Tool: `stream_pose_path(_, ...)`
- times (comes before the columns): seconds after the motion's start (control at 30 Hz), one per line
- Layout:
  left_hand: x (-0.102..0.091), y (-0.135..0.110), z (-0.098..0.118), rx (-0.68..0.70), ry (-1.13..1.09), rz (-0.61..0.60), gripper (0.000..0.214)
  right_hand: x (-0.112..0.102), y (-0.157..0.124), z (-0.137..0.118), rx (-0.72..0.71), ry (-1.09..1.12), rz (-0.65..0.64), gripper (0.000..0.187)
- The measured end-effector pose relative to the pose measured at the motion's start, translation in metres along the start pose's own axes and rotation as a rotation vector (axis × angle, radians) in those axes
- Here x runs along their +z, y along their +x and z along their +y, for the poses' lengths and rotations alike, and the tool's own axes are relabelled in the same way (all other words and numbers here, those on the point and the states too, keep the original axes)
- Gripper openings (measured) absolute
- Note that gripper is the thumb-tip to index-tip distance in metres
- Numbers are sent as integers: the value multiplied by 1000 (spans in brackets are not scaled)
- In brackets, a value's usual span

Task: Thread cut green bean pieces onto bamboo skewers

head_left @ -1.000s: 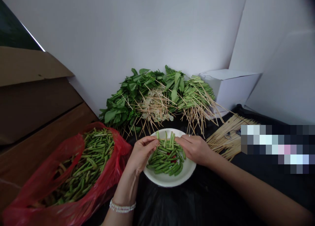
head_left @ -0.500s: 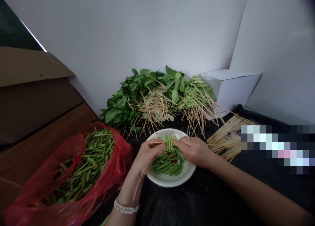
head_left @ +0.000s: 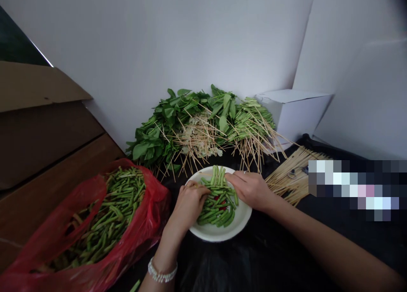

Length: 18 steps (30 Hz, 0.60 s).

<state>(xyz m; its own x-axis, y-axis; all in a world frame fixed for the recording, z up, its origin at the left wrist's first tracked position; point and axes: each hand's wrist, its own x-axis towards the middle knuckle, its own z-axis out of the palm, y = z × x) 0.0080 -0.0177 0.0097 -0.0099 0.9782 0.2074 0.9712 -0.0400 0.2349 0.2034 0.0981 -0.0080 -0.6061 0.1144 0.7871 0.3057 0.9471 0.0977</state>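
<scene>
A white bowl [head_left: 244,224] holds cut green bean pieces [head_left: 219,218], with a bit of red showing among them. Over its far side, a row of bean pieces [head_left: 218,176] lies side by side as if threaded on a skewer, most of which is hidden. My right hand [head_left: 251,189] is closed at the right end of this row, thumb and fingers pinched together. At the bowl's left side, my left hand [head_left: 191,203] has its fingers bent down onto the loose beans. Its fingertips are closed, and what they pinch is hidden.
On the left lies a red plastic bag [head_left: 155,203] full of long beans [head_left: 124,194]. Behind the bowl are piled skewered leafy greens [head_left: 149,148], pale skewered pieces [head_left: 200,135] and skewered bean rows [head_left: 254,118]. Bare skewers [head_left: 286,173], scissors [head_left: 292,174] and a white box [head_left: 295,109] are at right.
My left hand has let go of the left end of the skewered row and dropped onto the loose beans in the bowl. My right hand still holds the row, now slightly higher.
</scene>
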Motion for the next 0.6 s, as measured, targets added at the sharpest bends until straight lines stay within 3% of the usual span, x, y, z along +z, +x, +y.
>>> stream_pose_path(0.2,0,-3,8,-83,226,-58,17,0,0,-2,-18,-1,17,27)
stream_pose_path(0.37,-3,-4,11,-85,244,-61,32,1,0,-1,-18,10,-1,26)
stream_pose_path(0.5,-6,-5,9,-72,182,-88,29,2,-1,-2,-18,3,-2,27)
stream_pose_path(0.6,-6,-7,6,-39,-10,-117,29,2,-1,-2,-21,-1,2,27)
